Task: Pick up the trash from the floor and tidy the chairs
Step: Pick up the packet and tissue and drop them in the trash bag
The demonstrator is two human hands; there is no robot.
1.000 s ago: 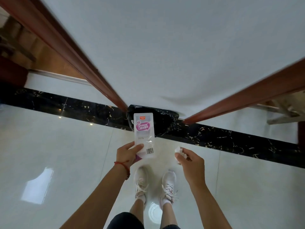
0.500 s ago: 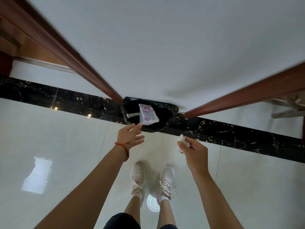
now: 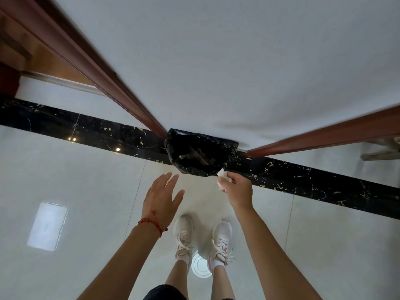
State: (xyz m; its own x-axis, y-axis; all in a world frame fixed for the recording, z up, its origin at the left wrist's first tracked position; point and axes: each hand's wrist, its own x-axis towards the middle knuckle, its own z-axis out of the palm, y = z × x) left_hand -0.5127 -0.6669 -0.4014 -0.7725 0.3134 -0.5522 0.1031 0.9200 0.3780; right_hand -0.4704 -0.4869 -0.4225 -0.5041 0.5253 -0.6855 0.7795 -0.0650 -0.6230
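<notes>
A bin lined with a black bag [image 3: 229,161] stands on the floor against the white wall, straight ahead of me. My right hand [image 3: 237,191] pinches a crumpled white tissue [image 3: 223,175] at the bin's near right rim. My left hand [image 3: 161,199] hovers with straight, spread fingers and holds nothing, just short of the bin's near left rim. A red string bracelet circles that wrist. Inside the bag only dark shapes show.
Brown wooden door frames [image 3: 104,83] run along both sides of the white wall [image 3: 238,61]. A black marble strip [image 3: 324,187] crosses the glossy pale floor tiles. My white sneakers [image 3: 184,237] stand close behind the bin. A chair leg [image 3: 381,152] shows at far right.
My left hand let go of the white-and-pink packet, which dropped into the bin and out of sight. My right hand carried the tissue forward to the bin's rim.
</notes>
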